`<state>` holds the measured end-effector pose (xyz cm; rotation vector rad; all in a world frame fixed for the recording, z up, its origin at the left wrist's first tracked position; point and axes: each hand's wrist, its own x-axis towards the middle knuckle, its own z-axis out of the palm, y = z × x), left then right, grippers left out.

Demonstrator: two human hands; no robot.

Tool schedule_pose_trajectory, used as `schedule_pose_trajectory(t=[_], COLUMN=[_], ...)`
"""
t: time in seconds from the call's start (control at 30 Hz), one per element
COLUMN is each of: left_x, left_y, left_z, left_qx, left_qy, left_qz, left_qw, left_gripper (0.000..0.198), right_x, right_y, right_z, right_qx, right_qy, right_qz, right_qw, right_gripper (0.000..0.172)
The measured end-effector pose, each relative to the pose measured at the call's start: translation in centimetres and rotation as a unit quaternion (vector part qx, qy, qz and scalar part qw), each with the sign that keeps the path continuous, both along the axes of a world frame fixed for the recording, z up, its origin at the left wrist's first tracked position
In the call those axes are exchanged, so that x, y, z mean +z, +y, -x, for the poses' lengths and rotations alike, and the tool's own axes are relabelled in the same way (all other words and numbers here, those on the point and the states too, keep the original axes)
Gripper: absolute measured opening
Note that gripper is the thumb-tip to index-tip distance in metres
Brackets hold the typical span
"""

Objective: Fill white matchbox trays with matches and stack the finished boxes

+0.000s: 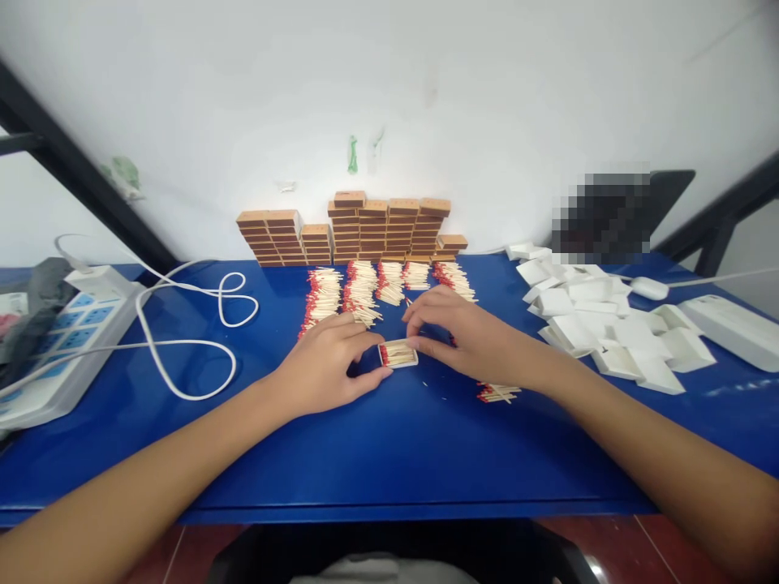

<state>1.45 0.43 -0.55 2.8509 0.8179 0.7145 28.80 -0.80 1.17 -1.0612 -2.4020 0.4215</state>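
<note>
Our forearms [200,454] reach in, left hand [332,361] pinching the left end of a little white tray [402,366] of matches [398,352], right hand [454,328] curled over its right end (can't tell if we've got anything pinched there). Match piles [362,296] sit just beyond on our blue table [377,454], then stacked matchboxes [365,231] by the white wall [243,105].

Table top [389,454]: smooth, painted-looking, glossy, catching soft reflections. Matches [324,294]: pale bare wood, red heads matt. Small tray [404,366]: thin white card, matt. Matchboxes [344,227]: tan card, dull, with dark brown matt sides. Heaped trays [633,334]: white paper card, flat finish, crisp folds. Power strip [73,339]: smooth white plastic, blue socket faces. Cable [234,369]: smooth white plastic sheath. Frame [85,174]: black, metal-looking. Wall [499,105]: pale, mostly smooth. Floor [608,543]: red tile, shiny.
</note>
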Motion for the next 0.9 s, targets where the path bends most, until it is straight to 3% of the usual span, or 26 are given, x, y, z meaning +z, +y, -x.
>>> schedule_pose_trajectory(t=[0.17,0.33,0.5,0.7,0.9], left_x=[-0.1,-0.1,0.0,-0.2,-0.1], left_y=[0.0,0.0,0.0,0.1,0.2], left_z=[0.0,0.0,-0.1,0.1,0.0], left_qx=[0.000,0.001,0.005,0.000,0.005], left_qy=[-0.001,0.005,0.006,0.003,-0.001], left_qz=[0.005,0.019,0.021,0.025,0.020], left_qw=[1.000,1.000,1.000,1.000,1.000], left_gripper=[0.028,0.030,0.028,0.029,0.028], right_x=[-1.3,-1.9,-1.8,-1.6,-0.1], right_y=[1.9,3.0,3.1,3.0,1.9], right_z=[-0.8,0.3,1.4,0.4,-1.0], right_qx=[-0.145,-0.258,-0.243,-0.231,-0.162], right_qy=[-0.016,-0.062,-0.127,-0.190,-0.105], right_qz=[-0.084,-0.071,-0.041,-0.035,-0.022], right_qw=[0.986,0.961,0.961,0.954,0.981], right_gripper=[0.011,0.023,0.020,0.021,0.019])
